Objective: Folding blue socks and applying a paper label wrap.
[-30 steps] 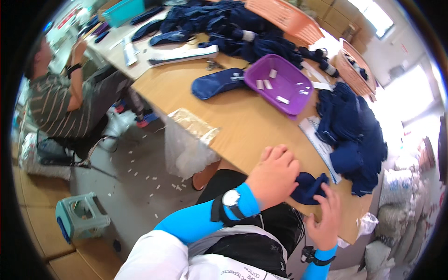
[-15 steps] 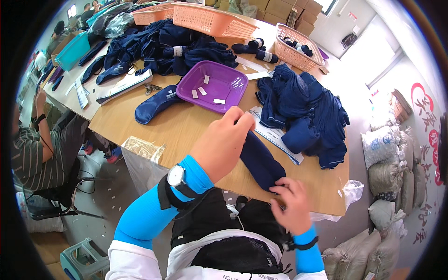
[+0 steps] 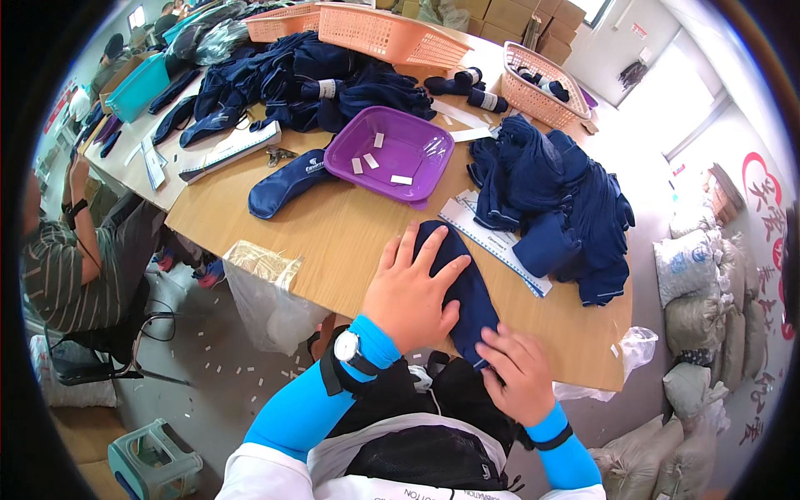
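Observation:
A navy sock (image 3: 468, 287) lies stretched toward me at the table's near edge. My left hand (image 3: 410, 292) presses flat on its left side with the fingers spread. At the sock's near end, my right hand (image 3: 518, 371) holds the edge between bent fingers and thumb. Just beyond is a purple plastic basin (image 3: 429, 179) with several small white labels inside. Printed white card strips (image 3: 500, 246) lie right of the sock, partly under a heap of navy socks (image 3: 542, 183). Another navy sock (image 3: 287, 183) with a pale print lies left of the basin.
A larger navy pile (image 3: 283, 83) spreads across the back, before peach baskets (image 3: 392, 37). A peach basket (image 3: 542, 92) holds banded bundles at far right. A clear plastic bag (image 3: 267, 292) hangs off the near edge. A seated person (image 3: 75, 267) is at left; sacks (image 3: 692, 275) stand at right.
My left hand has gone from pinching the sock's far end to lying flat on it with fingers spread. The sock now lies flatter; my right hand stays at its near end.

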